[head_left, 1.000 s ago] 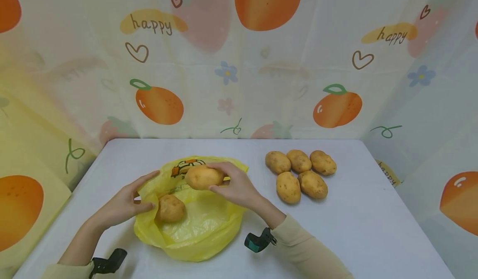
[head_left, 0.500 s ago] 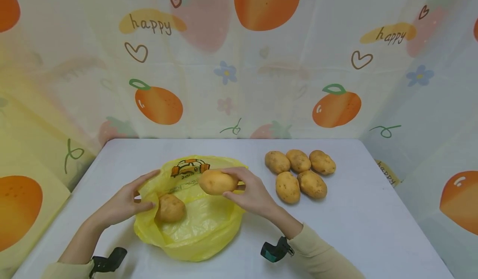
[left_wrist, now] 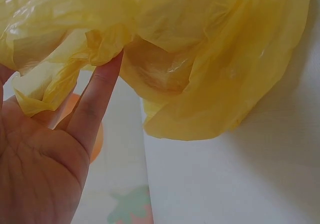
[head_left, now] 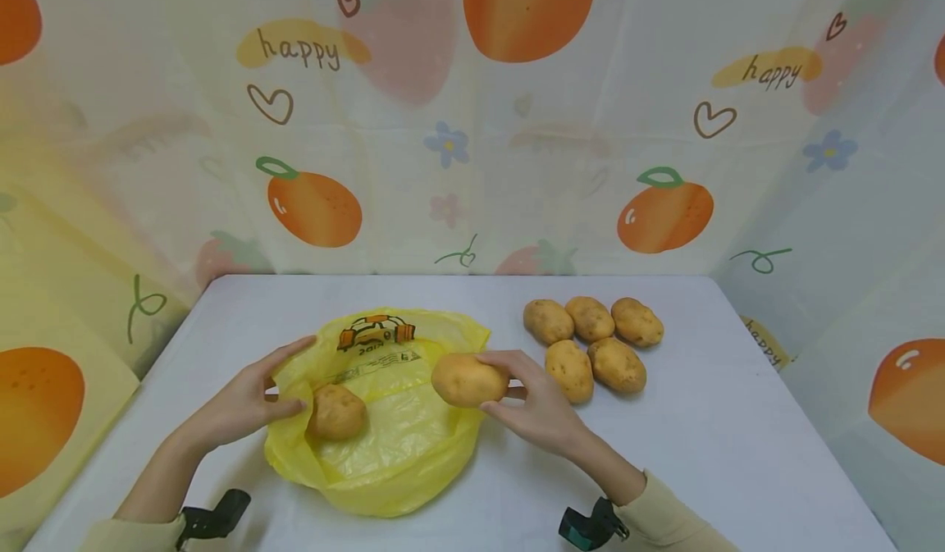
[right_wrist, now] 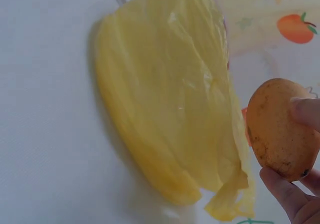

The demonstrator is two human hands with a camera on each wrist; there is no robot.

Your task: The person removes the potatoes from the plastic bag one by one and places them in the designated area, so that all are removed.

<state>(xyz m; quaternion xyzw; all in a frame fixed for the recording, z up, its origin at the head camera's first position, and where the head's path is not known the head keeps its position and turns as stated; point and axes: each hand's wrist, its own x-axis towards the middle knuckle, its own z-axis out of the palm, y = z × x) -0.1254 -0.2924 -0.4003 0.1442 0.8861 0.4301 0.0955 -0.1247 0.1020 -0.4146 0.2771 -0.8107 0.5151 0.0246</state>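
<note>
A yellow plastic bag [head_left: 402,478] lies with its mouth spread wide, and one potato [head_left: 340,412] sits inside at its left. My left hand [head_left: 239,404] holds the bag's left rim, thumb and fingers spread along it; in the left wrist view, thin yellow film passes between the fingers [left_wrist: 95,104]. Over the bag's right rim, my right hand [head_left: 539,404] grips another potato [head_left: 467,380] between thumb and fingers. The right wrist view shows this potato [right_wrist: 280,129] raised beside the bag's outer side [right_wrist: 160,94].
Several potatoes [head_left: 618,366] lie grouped on the white table [head_left: 723,421], right of the bag. A printed cloth [head_left: 509,183] hangs behind the table and along its sides. A black wrist camera [head_left: 591,527] sits by the right sleeve.
My right hand has moved right and toward me with its potato, from over the bag's middle to its right rim. The left hand, bag and other potatoes have stayed put.
</note>
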